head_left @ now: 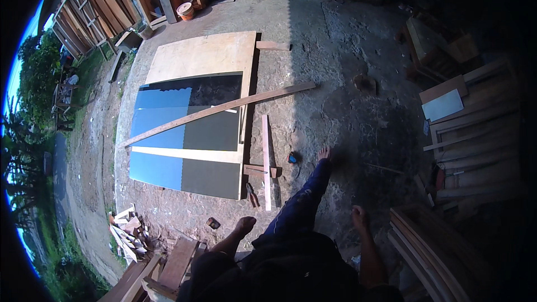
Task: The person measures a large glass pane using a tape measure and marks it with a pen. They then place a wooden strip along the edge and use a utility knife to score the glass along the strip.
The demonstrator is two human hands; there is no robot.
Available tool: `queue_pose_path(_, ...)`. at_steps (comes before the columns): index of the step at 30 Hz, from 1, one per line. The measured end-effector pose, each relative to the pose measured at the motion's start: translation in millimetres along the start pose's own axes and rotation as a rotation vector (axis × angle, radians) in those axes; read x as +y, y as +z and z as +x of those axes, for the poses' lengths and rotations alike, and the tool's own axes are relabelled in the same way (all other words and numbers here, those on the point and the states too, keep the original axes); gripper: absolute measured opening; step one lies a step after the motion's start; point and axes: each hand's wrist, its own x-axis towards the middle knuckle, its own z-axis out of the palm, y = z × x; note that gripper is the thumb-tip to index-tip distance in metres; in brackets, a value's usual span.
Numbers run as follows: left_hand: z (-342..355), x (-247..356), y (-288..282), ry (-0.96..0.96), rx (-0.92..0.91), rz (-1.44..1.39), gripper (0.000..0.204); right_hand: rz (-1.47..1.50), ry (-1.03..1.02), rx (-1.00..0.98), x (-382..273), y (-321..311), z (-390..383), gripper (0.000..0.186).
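Note:
My left hand (244, 225) hangs low beside my leg, away from every tool. On the other side my right hand (359, 216) hangs over shaded floor. Both look loosely curled with nothing visible in them, but their fingers are mostly hidden. Ahead on the left lies a pale wooden panel (207, 50) with dark, sky-reflecting glass panes (212, 128). A long wooden strip (224, 107) lies slantwise over it. Beside the panel are a shorter strip (266, 156), pliers (253, 196) and a small blue and black object (292, 157), perhaps a tape measure.
Offcuts (128, 232) are heaped at the lower left, near a small dark object (213, 223). Wooden frames (430, 246) lean close on my right; boards and panels (481, 128) stand beyond. Far left, planks (100, 0) lean near an orange bucket (185, 11). My bare foot (324, 153) is forward.

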Motion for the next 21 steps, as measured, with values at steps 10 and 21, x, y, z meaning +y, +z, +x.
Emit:
queue_pose_path(10, 108, 196, 68, -0.28, 0.142, -0.275, 0.036, -0.118, -0.3, -0.316, -137, -112, 271, 0.032)
queue_pose_path(21, 193, 402, 8, -0.239, 0.509, -0.993, 0.053, -0.607, -0.567, -0.503, -277, -149, 504, 0.032)
